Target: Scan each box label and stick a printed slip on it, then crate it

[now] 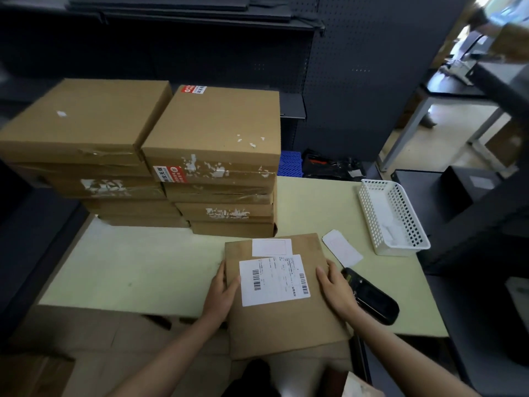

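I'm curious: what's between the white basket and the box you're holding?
In the head view, a white paper slip lies between basket and box.

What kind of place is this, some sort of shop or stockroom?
Most likely a parcel packing or shipping station in a warehouse. Two stacks of taped cardboard boxes sit on the table, a box with a barcoded shipping label lies between the hands, and a handheld scanner rests beside it.

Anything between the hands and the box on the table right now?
Nothing visible. The left hand and right hand already rest on the box, one at each side edge, flanking its barcode label.
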Available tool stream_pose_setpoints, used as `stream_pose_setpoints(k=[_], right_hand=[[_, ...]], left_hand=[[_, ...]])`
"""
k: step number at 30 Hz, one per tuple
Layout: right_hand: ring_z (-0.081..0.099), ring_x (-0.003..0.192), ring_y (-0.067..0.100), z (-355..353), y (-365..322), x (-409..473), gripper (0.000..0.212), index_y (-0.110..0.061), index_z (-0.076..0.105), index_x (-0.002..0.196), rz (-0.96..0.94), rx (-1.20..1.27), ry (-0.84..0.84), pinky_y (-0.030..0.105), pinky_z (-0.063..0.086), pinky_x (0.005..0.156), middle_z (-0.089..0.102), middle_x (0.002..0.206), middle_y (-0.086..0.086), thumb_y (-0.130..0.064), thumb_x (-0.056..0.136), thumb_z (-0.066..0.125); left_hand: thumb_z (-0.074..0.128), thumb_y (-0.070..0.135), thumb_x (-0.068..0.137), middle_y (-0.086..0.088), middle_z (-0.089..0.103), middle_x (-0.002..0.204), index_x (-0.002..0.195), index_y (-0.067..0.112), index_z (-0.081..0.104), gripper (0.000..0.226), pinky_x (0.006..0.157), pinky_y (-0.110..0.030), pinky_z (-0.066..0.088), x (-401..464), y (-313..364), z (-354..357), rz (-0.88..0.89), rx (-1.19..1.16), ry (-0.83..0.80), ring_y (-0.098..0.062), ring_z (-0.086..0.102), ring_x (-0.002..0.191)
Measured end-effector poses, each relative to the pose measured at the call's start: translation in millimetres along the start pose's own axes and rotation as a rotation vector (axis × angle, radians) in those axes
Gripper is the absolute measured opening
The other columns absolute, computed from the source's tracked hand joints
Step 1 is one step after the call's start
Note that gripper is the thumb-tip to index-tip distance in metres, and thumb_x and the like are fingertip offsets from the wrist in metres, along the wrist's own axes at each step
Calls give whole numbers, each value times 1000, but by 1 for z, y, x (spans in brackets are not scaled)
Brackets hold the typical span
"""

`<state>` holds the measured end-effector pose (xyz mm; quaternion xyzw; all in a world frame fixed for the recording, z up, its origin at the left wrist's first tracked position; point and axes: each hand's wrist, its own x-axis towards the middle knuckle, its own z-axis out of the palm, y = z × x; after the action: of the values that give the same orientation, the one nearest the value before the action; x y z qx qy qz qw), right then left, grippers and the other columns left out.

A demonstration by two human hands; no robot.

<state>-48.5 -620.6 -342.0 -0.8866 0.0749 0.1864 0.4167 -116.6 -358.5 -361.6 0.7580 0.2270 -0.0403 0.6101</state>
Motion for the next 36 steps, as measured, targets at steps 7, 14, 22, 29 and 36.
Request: stream_pose_setpoints(k=[7, 14, 22, 29, 36], right_hand=[[62, 92, 5, -18, -20, -17, 30, -31, 39, 124, -130, 161, 38, 38, 49, 86, 64, 113, -8, -41, 98, 45], [54, 109, 10, -16, -44, -35, 45, -25, 36, 138, -313, 240, 11, 35, 42, 98, 49, 132, -7, -37, 97, 49], [46, 112, 11, 5, -94, -52, 54, -15, 39, 139, -439, 255, -107, 32, 36, 104, 41, 132, -5, -42, 95, 51], [56, 103, 7, 47, -157, -78, 37, -25, 42, 122, -511, 349, -375, 16, 42, 80, 56, 121, -4, -36, 92, 60], [48, 124, 15, 120, -212, -135, 69, -27, 31, 144, -589, 314, -670, 29, 41, 98, 46, 138, -3, -45, 85, 63]], left_hand=[[58, 32, 92, 6, 39, 148, 150, 32, 19, 69, 112, -41, 34, -39, 20, 2, 61, -129, 102, -14, 39, 134], [55, 21, 95, 3, 52, 134, 142, 41, 25, 59, 88, -19, 45, -85, 36, -16, 147, -261, 271, -11, 55, 118], [62, 34, 89, 2, 57, 120, 131, 43, 34, 51, 80, -21, 46, -129, 62, -69, 179, -330, 461, -8, 58, 106], [62, 30, 90, 6, 58, 113, 128, 38, 35, 47, 73, -16, 45, -176, 58, -122, 194, -399, 693, -5, 60, 99], [65, 32, 87, 2, 56, 121, 129, 37, 37, 51, 93, -33, 48, -252, 22, -201, 182, -446, 893, -14, 58, 109]])
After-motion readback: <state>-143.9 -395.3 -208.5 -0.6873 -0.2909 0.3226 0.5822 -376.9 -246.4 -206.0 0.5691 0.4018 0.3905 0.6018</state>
